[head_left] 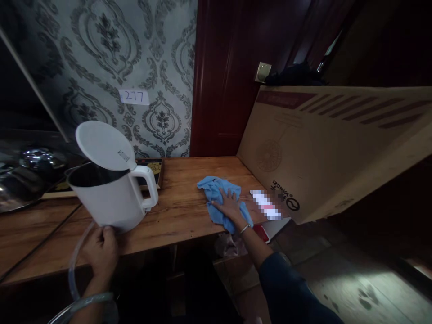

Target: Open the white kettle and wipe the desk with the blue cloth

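Cloth (219, 198) under flat, open right hand (229, 204): keep palm pressure even imo. Left hand (101, 247) grips kettle (108, 193) base w/ lid up, keep it level.

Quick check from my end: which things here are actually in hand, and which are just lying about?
In hand:
- white plastic kettle with its lid open, left hand at its base
- blue cloth, right hand pressed flat on it
- wooden tabletop under both

Lying about:
- large cardboard box leaning at the right
- clear plastic tube
- paper label 277 on the wall
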`<action>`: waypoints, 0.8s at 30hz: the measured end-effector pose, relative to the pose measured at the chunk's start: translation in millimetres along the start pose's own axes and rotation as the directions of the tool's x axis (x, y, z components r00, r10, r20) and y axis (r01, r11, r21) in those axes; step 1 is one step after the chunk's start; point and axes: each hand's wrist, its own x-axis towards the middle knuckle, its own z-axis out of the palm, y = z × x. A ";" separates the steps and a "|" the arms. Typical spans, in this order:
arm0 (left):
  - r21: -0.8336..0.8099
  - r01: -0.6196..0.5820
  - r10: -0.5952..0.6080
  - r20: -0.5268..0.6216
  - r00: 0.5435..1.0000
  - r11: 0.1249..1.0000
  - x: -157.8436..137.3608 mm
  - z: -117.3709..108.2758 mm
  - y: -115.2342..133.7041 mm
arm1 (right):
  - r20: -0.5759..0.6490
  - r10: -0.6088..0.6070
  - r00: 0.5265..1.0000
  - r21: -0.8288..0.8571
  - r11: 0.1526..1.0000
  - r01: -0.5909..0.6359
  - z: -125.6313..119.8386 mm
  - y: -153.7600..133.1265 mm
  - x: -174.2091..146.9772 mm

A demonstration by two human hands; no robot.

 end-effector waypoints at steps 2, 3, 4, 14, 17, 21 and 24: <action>0.021 -0.009 0.009 0.003 1.000 1.000 0.3 -0.5 0.2 | 0.004 -0.083 0.997 0.014 0.996 0.083 7.5 -23.5 6.5; 0.027 -0.009 0.008 0.005 1.000 1.000 0.4 -0.9 0.3 | -0.001 -0.148 0.989 0.026 0.989 0.148 10.9 -36.9 7.3; 0.036 -0.009 0.009 0.003 1.000 0.999 0.4 -1.2 0.3 | -0.011 -0.220 0.975 0.040 0.975 0.220 14.1 -50.2 6.1; 0.028 0.023 -0.023 -0.003 1.000 0.999 -1.0 1.1 -2.5 | -0.093 -0.671 0.736 0.337 0.674 0.657 53.0 -71.0 -89.9; 0.012 0.024 -0.024 0.008 1.000 1.000 -1.6 1.5 -2.9 | -0.121 -0.749 0.652 0.453 0.542 0.708 50.0 -45.4 -115.8; 0.020 0.030 -0.031 0.011 0.999 0.999 -2.2 1.8 -5.7 | -0.261 -0.687 0.678 0.557 0.466 0.687 16.5 -23.0 -120.3; 0.009 0.051 -0.051 0.015 0.999 0.999 -2.3 1.9 -8.3 | -0.366 -0.477 0.799 0.616 0.520 0.592 -24.0 -19.4 -101.7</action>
